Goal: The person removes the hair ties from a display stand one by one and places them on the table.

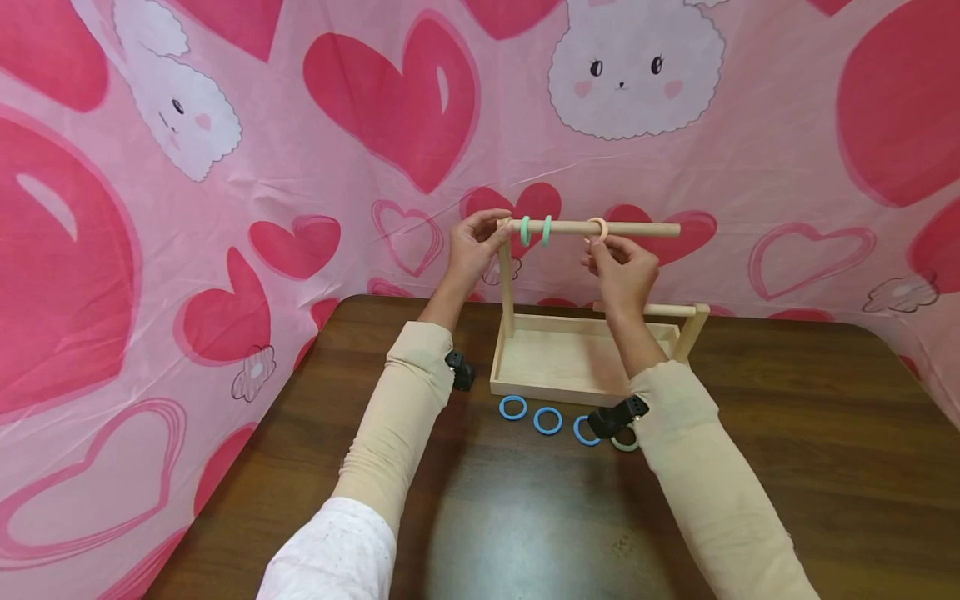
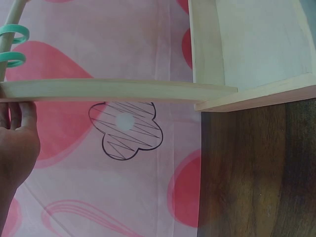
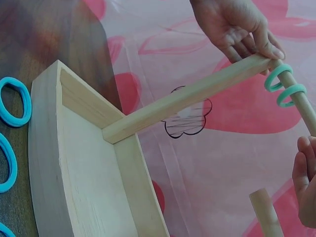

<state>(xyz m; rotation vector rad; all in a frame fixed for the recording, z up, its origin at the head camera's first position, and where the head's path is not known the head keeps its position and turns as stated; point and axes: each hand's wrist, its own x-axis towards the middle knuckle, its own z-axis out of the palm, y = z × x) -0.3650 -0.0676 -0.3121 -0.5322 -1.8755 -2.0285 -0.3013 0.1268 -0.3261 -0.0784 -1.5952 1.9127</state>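
Observation:
My left hand (image 1: 474, 242) grips the top of a wooden post (image 1: 507, 292), at the left end of a wooden rod (image 1: 648, 229). Two mint-green rings (image 1: 523, 233) hang around the rod near that end, also seen in the left wrist view as green rings (image 2: 19, 59). Farther right, my right hand (image 1: 628, 273) pinches a peach-orange ring (image 1: 605, 228) between thumb and fingers. The ring appears to be around the rod. Only part of the right hand (image 3: 307, 177) shows in the right wrist view, where the peach ring is out of sight.
Below the rod stands a shallow wooden tray (image 1: 555, 393), with a shorter post (image 1: 691, 335) and lower rod (image 1: 667, 310) at its right. Several rings lie before it: blue rings (image 1: 537, 422) and a grey-green ring (image 1: 626, 450), partly behind the right wrist camera. Pink patterned cloth hangs behind the table.

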